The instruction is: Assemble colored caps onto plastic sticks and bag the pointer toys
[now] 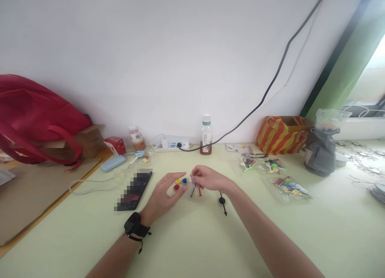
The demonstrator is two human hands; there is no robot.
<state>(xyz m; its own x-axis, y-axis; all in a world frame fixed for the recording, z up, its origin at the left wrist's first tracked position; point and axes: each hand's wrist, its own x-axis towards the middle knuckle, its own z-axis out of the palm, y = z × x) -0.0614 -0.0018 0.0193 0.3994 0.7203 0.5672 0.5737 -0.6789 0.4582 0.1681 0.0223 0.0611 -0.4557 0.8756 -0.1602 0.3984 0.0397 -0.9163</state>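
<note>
Coloured discs [176,187] and sticks [200,192], near fingers.
Left hand [161,196]: thumb and fingers spread, discs showing between, seemingly for ready reach; right hand [208,178]: fingertips pinching a small pale piece [190,181], presumably for control; sticks just below.

Black square-faced watch [132,223], dark cord bracelet [134,238], slim ring [165,178], bare forearms [261,226]

A lived-in room, perhaps a home or dormitory; left of the tall drink bottle [206,135] sit a power strip [173,145] and a red bag [30,109]; right of it, a striped bag [275,137], then a bright window [368,81].
</note>
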